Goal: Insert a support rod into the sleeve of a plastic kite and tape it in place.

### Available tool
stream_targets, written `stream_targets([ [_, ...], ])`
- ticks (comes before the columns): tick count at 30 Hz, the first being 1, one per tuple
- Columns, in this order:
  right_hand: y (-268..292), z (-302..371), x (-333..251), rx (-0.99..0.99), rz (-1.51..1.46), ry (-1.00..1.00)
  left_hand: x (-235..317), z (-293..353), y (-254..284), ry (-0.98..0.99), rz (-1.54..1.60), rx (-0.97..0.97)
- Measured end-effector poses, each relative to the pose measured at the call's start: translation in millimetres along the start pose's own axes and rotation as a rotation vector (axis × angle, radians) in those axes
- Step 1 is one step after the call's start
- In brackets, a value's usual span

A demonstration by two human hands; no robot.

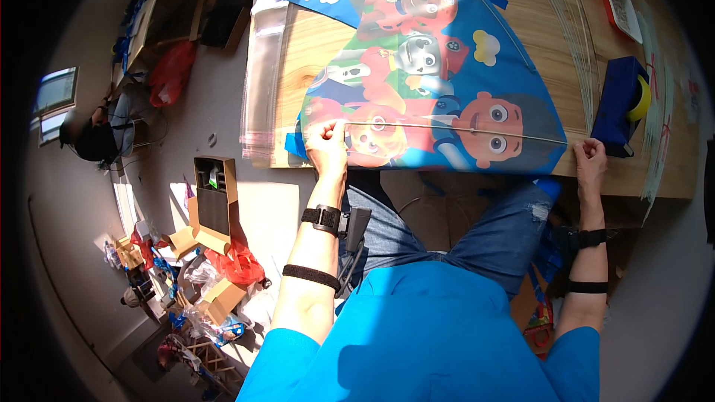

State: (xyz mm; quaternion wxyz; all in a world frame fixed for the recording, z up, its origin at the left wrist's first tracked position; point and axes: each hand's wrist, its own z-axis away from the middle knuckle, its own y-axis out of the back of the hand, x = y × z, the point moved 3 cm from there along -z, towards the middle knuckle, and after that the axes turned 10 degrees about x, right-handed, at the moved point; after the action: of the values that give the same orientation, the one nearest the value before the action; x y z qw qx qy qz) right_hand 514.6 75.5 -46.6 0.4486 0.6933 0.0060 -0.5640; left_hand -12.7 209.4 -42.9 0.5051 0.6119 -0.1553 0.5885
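A kite (439, 67) printed with cartoon figures on blue lies on the wooden table in front of me, its near edge along the table's front. A thin rod (454, 129) runs across its near part, roughly parallel to that edge. My left hand (328, 147) pinches the rod's left end at the kite's left side. Just past the kite's right corner, my right hand (590, 161) is closed in a pinch close to the rod's other end. Whatever sits between its fingertips is too small to make out.
A blue tape dispenser (620, 108) with yellow tape stands right of my right hand. Bundled thin rods (657, 134) and a red-and-white tray (620, 9) lie farther right. Clear plastic sheets (262, 82) hang over the table's left edge. Open cardboard boxes (216, 201) stand on the floor; people sit at left.
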Motion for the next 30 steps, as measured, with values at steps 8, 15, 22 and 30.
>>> stream_targets([
  [8,-12,13,-17,0.029,-0.023,-0.015,-1,-6,10,0.051,0.049,-0.056],
  [15,-6,14,-27,0.075,0.016,-0.018,-5,-9,4,0.028,0.011,-0.068],
  [22,-8,15,-30,0.091,0.048,0.004,-14,-17,5,-0.003,-0.018,-0.077],
  [30,-8,15,-27,0.125,0.039,-0.002,-7,-9,1,0.040,0.003,-0.071],
])
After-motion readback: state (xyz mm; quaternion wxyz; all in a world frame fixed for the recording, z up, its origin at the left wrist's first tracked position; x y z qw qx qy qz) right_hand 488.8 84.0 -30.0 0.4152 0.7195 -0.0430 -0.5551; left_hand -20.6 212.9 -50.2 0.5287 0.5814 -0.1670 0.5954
